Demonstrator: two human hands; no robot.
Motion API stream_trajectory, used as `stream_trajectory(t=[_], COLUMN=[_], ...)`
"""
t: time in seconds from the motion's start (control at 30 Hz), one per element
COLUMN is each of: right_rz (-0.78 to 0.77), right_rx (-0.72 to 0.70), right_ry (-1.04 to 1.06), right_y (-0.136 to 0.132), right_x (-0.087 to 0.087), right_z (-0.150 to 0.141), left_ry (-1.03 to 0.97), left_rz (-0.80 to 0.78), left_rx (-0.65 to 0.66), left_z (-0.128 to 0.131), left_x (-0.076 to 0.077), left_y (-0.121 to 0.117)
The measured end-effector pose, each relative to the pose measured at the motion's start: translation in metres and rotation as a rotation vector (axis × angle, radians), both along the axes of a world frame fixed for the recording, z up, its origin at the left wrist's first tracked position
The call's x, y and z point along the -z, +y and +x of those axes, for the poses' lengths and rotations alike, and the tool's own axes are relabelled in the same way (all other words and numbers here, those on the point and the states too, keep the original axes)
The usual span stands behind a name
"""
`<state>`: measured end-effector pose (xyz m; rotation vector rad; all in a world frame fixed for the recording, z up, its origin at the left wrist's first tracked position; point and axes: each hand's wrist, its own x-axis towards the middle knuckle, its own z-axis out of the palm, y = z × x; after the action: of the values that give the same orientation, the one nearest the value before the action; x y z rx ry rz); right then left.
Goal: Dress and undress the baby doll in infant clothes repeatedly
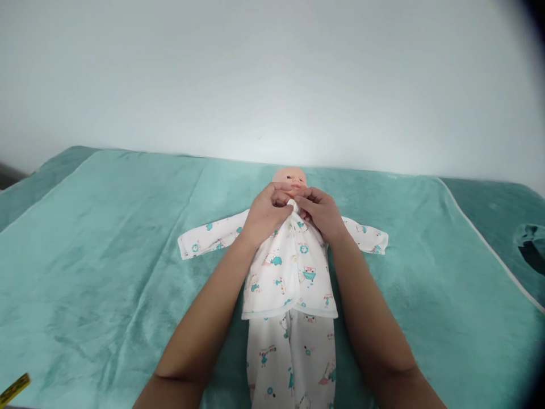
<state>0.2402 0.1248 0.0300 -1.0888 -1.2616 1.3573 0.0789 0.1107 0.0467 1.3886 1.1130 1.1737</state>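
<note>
A baby doll (pixel 290 178) lies on its back on a teal blanket (pixel 106 255), head toward the wall. It wears a white printed top (pixel 287 272) with sleeves spread out to both sides, and matching trousers (pixel 293 363). My left hand (pixel 266 215) and my right hand (pixel 321 213) meet at the collar just under the doll's chin. The fingers of both hands are curled and pinch the fabric at the neck opening. Both forearms run up from the bottom of the view along the doll's body.
The blanket covers a wide flat surface against a plain white wall (pixel 272 74). A yellow strip, possibly a tape measure (pixel 15 389), shows at the bottom left corner. A darker teal fold (pixel 530 236) lies at the right edge.
</note>
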Motion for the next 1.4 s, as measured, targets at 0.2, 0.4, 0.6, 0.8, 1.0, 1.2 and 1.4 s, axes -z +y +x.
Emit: stream_trajectory(t=[0.2,0.4,0.6,0.8,1.0,1.2,1.4], right_rz=[0.038,0.097,0.215,0.278,0.226,0.05,0.067], right_rx=[-0.003,0.034,0.058,0.039,0.044,0.009,0.048], right_ry=[-0.073,-0.196,-0.316,-0.413,-0.323,-0.128,-0.095], right_y=[-0.002,-0.002,0.0,-0.002,-0.003,-0.001,-0.001], right_x=[-0.004,-0.005,0.0,-0.001,-0.002,-0.002,-0.004], right_z=[-0.005,-0.008,-0.009,-0.009,-0.009,-0.006,-0.001], left_ry=[0.123,0.244,0.191,0.235,0.241,0.222,0.556], left_rz=[0.104,0.177,0.138,0.164,0.12,0.095,0.272], left_rx=[-0.026,-0.06,-0.047,-0.017,-0.087,-0.132,0.014], left_z=[0.002,0.004,0.004,0.001,0.002,0.001,-0.012], left_x=[0.002,0.003,0.002,0.005,0.002,-0.002,-0.018], left_y=[0.001,-0.001,0.001,0.003,0.001,0.002,-0.002])
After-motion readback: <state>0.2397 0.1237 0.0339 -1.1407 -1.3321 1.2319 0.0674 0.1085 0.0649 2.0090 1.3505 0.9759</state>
